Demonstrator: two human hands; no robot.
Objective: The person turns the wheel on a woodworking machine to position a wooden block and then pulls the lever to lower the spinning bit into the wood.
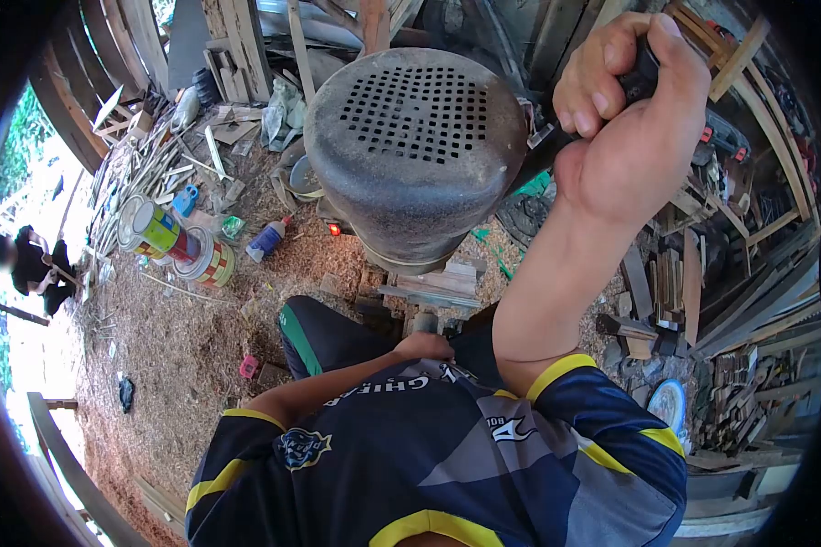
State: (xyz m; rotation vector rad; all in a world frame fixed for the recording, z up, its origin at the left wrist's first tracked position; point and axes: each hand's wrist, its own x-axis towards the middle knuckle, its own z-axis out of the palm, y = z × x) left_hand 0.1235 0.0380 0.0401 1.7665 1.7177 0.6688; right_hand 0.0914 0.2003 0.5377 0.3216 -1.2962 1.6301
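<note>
My right hand is raised at the upper right, its fingers wrapped round a black lever handle. The lever joins a machine beside a dark, rounded motor housing with a perforated top. Low in front of my body, my left hand is closed next to a grey metal cylindrical part. What its fingers grip is hidden. Between the housing and my left hand lie pale wood pieces, partly covered by the housing. A small red light glows at the machine's left side.
Wood shavings cover the floor. Paint cans and a blue bottle stand at left. Scrap wood is piled at right, near a round blue-rimmed object. A person sits outside at far left.
</note>
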